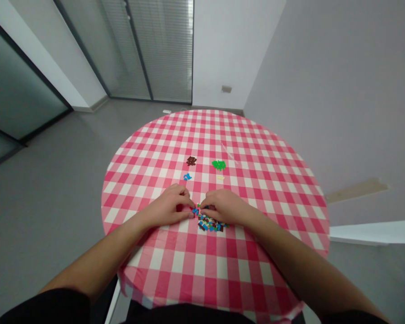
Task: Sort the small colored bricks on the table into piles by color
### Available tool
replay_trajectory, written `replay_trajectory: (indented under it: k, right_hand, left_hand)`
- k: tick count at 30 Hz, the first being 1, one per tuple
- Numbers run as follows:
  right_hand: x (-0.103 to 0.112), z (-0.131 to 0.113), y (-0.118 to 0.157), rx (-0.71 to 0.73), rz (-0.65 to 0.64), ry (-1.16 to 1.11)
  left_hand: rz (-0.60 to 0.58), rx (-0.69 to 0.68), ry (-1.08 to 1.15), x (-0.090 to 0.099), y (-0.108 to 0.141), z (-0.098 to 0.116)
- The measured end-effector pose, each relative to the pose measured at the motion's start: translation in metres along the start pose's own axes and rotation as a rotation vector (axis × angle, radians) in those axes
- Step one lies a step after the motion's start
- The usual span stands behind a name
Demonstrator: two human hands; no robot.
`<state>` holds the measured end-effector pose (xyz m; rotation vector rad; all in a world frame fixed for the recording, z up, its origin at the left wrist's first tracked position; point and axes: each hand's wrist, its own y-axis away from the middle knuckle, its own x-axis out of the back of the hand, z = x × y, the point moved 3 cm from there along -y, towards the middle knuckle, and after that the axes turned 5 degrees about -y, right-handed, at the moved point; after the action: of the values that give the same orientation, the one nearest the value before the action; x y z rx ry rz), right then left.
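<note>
A mixed pile of small toy building bricks [211, 224] in blue, brown, green and cream lies on the checked tablecloth. My left hand [174, 204] rests at the pile's left side, thumb and fingers curled inward. A few blue bricks [195, 211] lie right at its fingertips. My right hand [224, 206] is over the pile's upper part, covering some of it, its fingers bent and close together among the bricks. Whatever sits between the fingertips of either hand is too small to make out.
Beyond my hands lie separate groups of brown bricks [191, 161], green bricks [219, 165], blue bricks [187, 177] and cream bricks [220, 177]. The round table [205, 265] wears a red-and-white checked cloth. A wall [340, 112] stands to the right, glass panels [162, 49] behind.
</note>
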<state>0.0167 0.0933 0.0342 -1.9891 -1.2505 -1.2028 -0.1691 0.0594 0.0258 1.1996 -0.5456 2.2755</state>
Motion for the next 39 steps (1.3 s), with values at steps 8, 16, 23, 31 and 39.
replay_trajectory:
  k: [8, 16, 23, 31, 39]
  right_hand:
    - [-0.001, -0.003, 0.001, -0.027, -0.018, 0.064]
    - [-0.003, 0.001, 0.002, -0.011, -0.023, 0.020]
    - [0.000, 0.001, 0.004, -0.003, -0.051, 0.046]
    - [0.002, -0.003, 0.003, -0.016, -0.060, 0.065]
    - [0.003, -0.010, 0.000, -0.023, -0.027, 0.093]
  left_hand:
    - [0.001, 0.023, 0.007, 0.000, 0.000, -0.001]
    - [0.002, 0.030, 0.014, 0.000, 0.000, -0.001]
    - [0.006, 0.027, 0.014, -0.001, 0.000, -0.002]
    - [0.003, 0.021, 0.007, 0.000, 0.000, -0.001]
    - [0.001, 0.024, 0.008, 0.000, -0.001, 0.000]
